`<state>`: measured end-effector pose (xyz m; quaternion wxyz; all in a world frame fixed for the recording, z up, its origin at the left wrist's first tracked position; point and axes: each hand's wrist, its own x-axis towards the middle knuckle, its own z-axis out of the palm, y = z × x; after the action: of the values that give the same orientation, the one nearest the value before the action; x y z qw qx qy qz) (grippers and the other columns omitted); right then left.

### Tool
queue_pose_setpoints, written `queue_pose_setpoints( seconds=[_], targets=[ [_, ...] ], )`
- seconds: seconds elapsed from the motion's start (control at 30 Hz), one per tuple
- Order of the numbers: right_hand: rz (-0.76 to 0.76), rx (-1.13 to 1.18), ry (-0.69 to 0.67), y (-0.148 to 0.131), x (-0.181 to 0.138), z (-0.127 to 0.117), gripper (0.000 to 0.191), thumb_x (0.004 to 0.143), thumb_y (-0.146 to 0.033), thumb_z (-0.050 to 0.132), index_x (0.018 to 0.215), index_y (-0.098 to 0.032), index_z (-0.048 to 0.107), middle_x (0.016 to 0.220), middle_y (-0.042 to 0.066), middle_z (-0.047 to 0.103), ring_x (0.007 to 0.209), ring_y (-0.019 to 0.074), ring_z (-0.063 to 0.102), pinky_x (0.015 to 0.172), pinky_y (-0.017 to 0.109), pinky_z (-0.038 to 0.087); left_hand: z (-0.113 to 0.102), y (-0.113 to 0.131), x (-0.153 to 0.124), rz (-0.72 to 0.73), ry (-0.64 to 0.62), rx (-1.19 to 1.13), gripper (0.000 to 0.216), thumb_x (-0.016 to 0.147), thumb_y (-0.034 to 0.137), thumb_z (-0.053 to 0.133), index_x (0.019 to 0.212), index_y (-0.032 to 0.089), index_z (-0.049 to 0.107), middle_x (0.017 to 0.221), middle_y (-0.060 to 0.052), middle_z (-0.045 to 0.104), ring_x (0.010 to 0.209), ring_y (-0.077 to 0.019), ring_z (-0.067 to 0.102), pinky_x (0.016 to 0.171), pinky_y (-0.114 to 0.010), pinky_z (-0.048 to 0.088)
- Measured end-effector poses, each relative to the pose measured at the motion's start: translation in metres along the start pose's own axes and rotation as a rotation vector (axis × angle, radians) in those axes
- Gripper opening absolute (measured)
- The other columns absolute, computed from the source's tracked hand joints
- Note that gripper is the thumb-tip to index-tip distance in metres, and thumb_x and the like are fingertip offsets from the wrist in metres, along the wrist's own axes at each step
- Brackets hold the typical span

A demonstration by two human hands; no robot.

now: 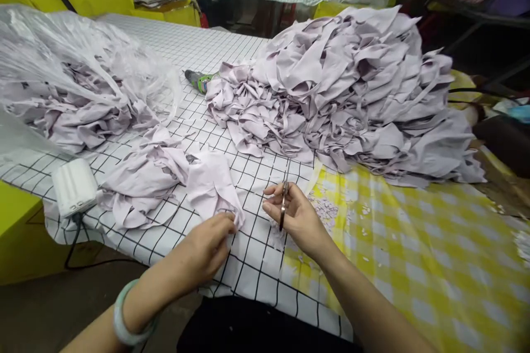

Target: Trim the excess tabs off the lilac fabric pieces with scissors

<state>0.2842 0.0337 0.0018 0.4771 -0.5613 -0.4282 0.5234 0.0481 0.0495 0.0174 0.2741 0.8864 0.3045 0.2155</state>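
Note:
My left hand (207,248) is closed on the near corner of a pale lilac fabric piece (209,179) lying on the table. In my right hand (298,220) is a pair of scissors (284,204), seen edge-on with the blades pointing away from me. My fingers curl around its handles. Left of the held piece lies a small heap of the same fabric (141,182), partly touching it. A large pile of lilac fabric pieces (351,83) rises just beyond the scissors. Tiny fabric snippets (325,209) are scattered beside my right hand.
A clear plastic bag (83,38) with more fabric fills the left. At the left edge sits a white power bank (74,187) with a black cable. A dark and green object (197,80) lies by the pile. Yellow checked cloth (414,248) covers the right side.

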Motion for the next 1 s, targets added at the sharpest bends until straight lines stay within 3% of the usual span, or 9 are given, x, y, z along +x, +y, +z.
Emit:
queue_pose_setpoints(
  seconds=[0.1,0.23,0.33,0.4,0.5,0.67,0.77,0.9,1.0],
  targets=[
    [0.031,-0.064,-0.023,0.004,-0.007,0.006,0.039,0.076,-0.044,0.079,0.097,-0.025,0.053,0.11,0.004,0.065,0.093,0.0179,0.062,0.088,0.036,0.051,-0.016,-0.011,-0.006,-0.163,0.172,0.064,0.02,0.084,0.002,0.043,0.087,0.02,0.051,0.091,-0.006,0.065,0.081,-0.0177,0.063,0.07,-0.029,0.052],
    [0.009,-0.191,-0.018,-0.003,-0.012,0.017,0.034,0.076,-0.047,0.077,0.088,-0.023,0.055,0.094,0.002,0.066,0.085,0.0182,0.061,0.084,0.035,0.048,-0.032,-0.047,0.017,-0.281,0.365,0.342,0.02,0.077,0.001,0.045,0.083,0.02,0.051,0.086,-0.006,0.059,0.082,-0.0218,0.058,0.074,-0.034,0.051],
    [0.013,-0.244,0.033,-0.009,-0.015,0.026,0.037,0.076,-0.051,0.076,0.081,-0.023,0.053,0.083,0.0,0.063,0.077,0.0168,0.058,0.077,0.033,0.046,-0.028,-0.066,0.036,-0.33,0.317,0.407,0.023,0.076,0.001,0.047,0.087,0.017,0.058,0.097,-0.011,0.062,0.098,-0.0258,0.059,0.092,-0.039,0.051],
    [0.039,-0.264,0.046,-0.011,-0.017,0.03,0.04,0.073,-0.053,0.078,0.082,-0.023,0.053,0.083,0.0,0.064,0.076,0.0171,0.057,0.077,0.033,0.046,-0.026,-0.078,0.048,-0.354,0.292,0.42,0.03,0.077,0.001,0.048,0.099,0.014,0.063,0.118,-0.016,0.061,0.118,-0.0309,0.053,0.106,-0.045,0.044],
    [0.068,-0.303,0.009,-0.012,-0.02,0.034,0.042,0.072,-0.054,0.077,0.088,-0.024,0.052,0.089,0.001,0.066,0.081,0.0191,0.059,0.08,0.035,0.047,-0.038,-0.102,0.071,-0.44,0.252,0.439,0.044,0.076,0.004,0.052,0.117,0.013,0.064,0.136,-0.02,0.054,0.132,-0.0389,0.044,0.111,-0.056,0.035],
    [0.042,-0.332,-0.06,-0.011,-0.019,0.035,0.041,0.074,-0.054,0.075,0.093,-0.024,0.053,0.098,0.004,0.067,0.084,0.0213,0.061,0.081,0.038,0.049,-0.076,-0.132,0.113,-0.508,0.079,0.348,0.019,0.064,0.008,0.063,0.079,0.017,0.07,0.097,-0.011,0.069,0.099,-0.0309,0.064,0.092,-0.042,0.051],
    [0.009,-0.307,-0.021,-0.012,-0.011,0.039,0.04,0.075,-0.051,0.074,0.095,-0.025,0.053,0.102,0.005,0.067,0.087,0.0222,0.062,0.084,0.041,0.05,-0.083,-0.11,0.124,-0.484,0.066,0.275,0.011,0.071,0.01,0.058,0.074,0.018,0.065,0.079,-0.007,0.068,0.082,-0.0234,0.064,0.078,-0.035,0.052],
    [-0.222,-0.14,0.145,-0.015,0.008,0.058,0.042,0.071,-0.035,0.077,0.101,-0.026,0.048,0.129,0.007,0.06,0.113,0.0229,0.059,0.1,0.041,0.046,-0.076,-0.041,0.114,-0.417,0.037,0.102,0.011,0.082,0.016,0.054,0.081,0.017,0.064,0.074,-0.003,0.068,0.068,-0.0159,0.06,0.063,-0.027,0.048],
    [-0.31,0.048,0.134,-0.016,0.023,0.068,0.031,0.072,-0.027,0.071,0.094,-0.025,0.049,0.109,0.003,0.064,0.099,0.0189,0.062,0.092,0.035,0.05,-0.082,-0.003,0.098,-0.393,-0.124,-0.293,0.015,0.085,0.029,0.063,0.078,0.015,0.066,0.071,-0.002,0.067,0.061,-0.0122,0.057,0.056,-0.023,0.045]
  ],
)
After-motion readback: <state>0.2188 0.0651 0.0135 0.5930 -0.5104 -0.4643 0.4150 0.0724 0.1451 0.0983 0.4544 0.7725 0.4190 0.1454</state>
